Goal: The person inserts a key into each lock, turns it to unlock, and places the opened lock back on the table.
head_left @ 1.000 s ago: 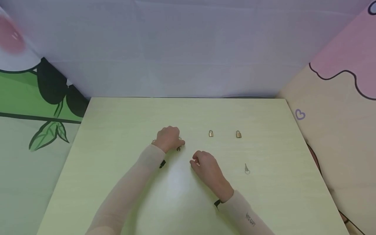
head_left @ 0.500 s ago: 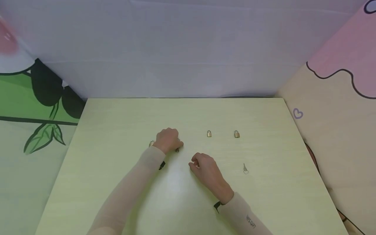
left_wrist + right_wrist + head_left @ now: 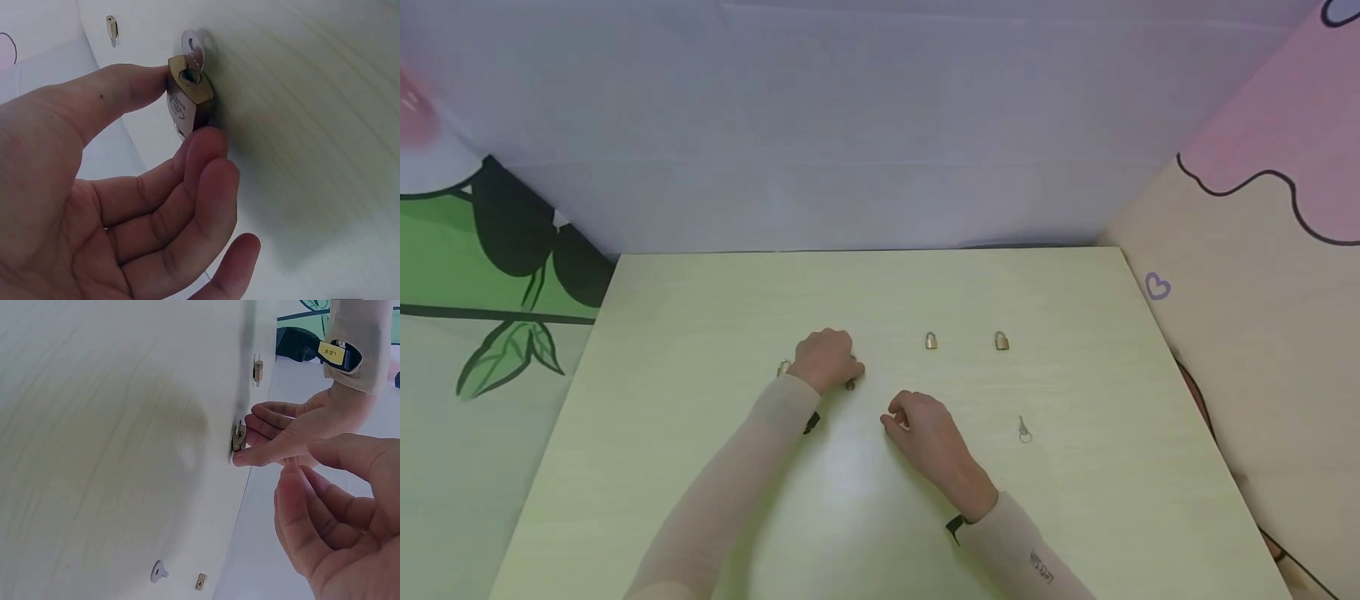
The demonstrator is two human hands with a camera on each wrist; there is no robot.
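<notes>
My left hand pinches a small brass padlock between thumb and fingers, close to the table. The lock's keyhole end faces the left wrist camera, and a silver key shows just behind it; whether they touch I cannot tell. In the head view this hand mostly hides the lock. Nearer the front, my right hand hovers with loosely bent fingers and a gap between thumb and forefinger, nothing seen in it. Beyond the left hand, another padlock is partly covered.
Two more brass padlocks stand on the pale table to the right, a smaller one and a larger one. A key on a ring lies right of my right hand. Fabric-like walls border the table's back and sides.
The head view has shifted slightly, so the table and the locks sit a little further left. Both hands keep nearly the same pose, the left one still holding the padlock.
</notes>
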